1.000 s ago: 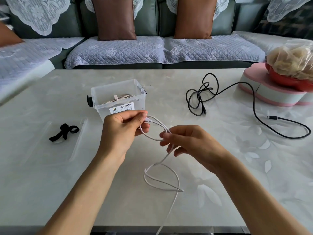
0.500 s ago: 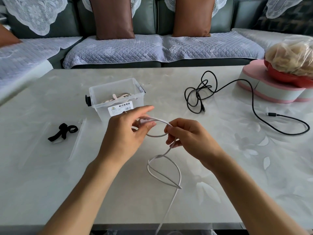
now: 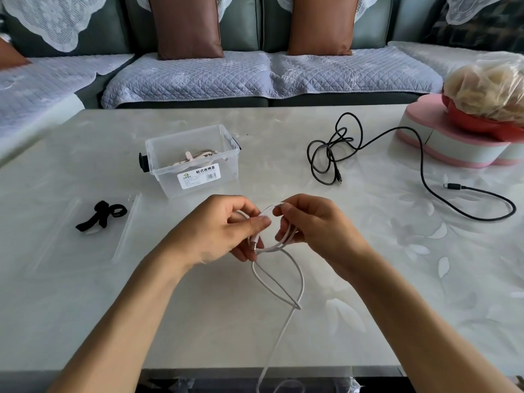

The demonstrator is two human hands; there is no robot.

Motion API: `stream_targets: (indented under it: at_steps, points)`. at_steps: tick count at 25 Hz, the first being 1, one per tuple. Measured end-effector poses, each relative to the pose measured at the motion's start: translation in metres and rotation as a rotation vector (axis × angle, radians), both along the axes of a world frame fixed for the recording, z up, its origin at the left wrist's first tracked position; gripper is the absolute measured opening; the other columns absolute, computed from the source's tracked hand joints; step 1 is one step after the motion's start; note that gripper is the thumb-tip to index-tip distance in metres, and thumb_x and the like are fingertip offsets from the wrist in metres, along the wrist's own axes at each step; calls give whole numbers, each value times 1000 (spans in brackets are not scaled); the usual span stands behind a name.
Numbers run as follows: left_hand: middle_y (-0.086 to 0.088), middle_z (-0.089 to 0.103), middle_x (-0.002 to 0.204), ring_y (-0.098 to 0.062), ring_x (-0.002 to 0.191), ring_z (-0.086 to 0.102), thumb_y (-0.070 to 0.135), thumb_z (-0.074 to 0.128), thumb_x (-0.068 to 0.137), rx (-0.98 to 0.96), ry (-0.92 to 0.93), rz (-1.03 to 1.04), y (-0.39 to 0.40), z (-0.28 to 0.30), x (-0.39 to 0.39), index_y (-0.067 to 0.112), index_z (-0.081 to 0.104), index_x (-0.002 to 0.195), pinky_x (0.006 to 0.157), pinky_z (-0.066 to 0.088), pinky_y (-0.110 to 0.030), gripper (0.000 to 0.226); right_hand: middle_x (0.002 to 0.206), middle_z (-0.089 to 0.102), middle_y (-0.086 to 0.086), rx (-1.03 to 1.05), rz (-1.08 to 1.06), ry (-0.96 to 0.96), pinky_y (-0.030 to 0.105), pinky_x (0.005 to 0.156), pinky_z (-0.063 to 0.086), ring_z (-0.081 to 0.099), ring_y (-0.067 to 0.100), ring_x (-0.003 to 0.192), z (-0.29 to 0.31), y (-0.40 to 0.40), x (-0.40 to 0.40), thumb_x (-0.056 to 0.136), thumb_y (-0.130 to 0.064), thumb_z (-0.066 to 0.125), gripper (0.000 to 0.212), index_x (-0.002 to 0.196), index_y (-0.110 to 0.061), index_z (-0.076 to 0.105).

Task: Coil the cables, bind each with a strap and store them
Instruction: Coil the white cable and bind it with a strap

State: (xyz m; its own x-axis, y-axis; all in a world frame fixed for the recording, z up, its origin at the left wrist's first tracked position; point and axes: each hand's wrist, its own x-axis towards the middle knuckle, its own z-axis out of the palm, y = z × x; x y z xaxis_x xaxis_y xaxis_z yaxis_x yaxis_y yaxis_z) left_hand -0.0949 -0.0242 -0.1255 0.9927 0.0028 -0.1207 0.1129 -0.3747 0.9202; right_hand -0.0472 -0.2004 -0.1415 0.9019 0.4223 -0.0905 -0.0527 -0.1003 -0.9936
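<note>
Both grips (image 3: 215, 231) (image 3: 314, 222) clenched on white cable (image 3: 283, 282), far end cut off below table (image 3: 85, 307).

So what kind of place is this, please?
Most likely a home living room: a green sofa with quilted covers and brown cushions stands behind a low pale table, where both hands coil a white cable.

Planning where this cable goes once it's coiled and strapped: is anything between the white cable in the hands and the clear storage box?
Nothing visible: bare table lies between the white cable and the open-topped clear box.
</note>
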Motion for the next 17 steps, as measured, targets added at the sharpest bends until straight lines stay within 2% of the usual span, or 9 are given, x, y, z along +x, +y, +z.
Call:
stream_targets:
  at_steps: [3,7,9,12,14,15,17]
  points:
    - [-11,73,73,-24,61,70,2,68,87,-121,26,12,-1,1,-2,5,68,100,57,56,-27,14,68,64,4,-40,-56,-34,33,67,57,62,16,60,-1,-1,4,99,-11,53,19,91,-3,69]
    - [-12,72,74,-23,53,68,6,71,87,-129,6,282,-8,-6,1,4,69,86,50,56,-26,2,69,65,4,-45,-28,-46,27,60,55,63,15,58,-2,-2,3,98,-12,56,18,95,-2,70]
    - [-11,69,71,-23,50,68,10,73,86,-45,-27,345,-10,-10,3,5,65,80,49,56,-28,11,69,66,4,-72,-3,-73,27,61,55,64,15,58,-2,-1,2,98,-12,56,18,95,-3,71]
    - [-6,66,67,-17,44,66,21,74,86,262,-164,372,-14,-15,3,11,55,74,47,53,-28,25,68,67,3,-82,-4,-107,27,60,55,63,15,57,-1,0,1,97,-10,57,17,93,-2,71]
    - [-7,62,56,-12,40,62,28,71,88,444,-249,334,-16,-18,3,13,46,67,47,51,-30,36,66,67,2,-71,-43,-118,28,57,55,62,14,54,-1,2,0,95,-8,59,15,89,-1,70]
    - [-9,61,54,-13,40,62,30,70,89,461,-248,291,-16,-19,4,11,45,66,48,51,-31,39,64,67,2,-65,-83,-121,28,57,56,61,14,52,-2,2,1,94,-7,59,15,87,-1,70]
    - [-11,67,59,-16,46,66,31,72,87,285,-150,213,-14,-20,6,3,50,68,52,56,-33,40,63,68,2,-67,-178,-127,29,57,57,62,14,51,-4,1,4,93,-6,61,15,83,-3,71]
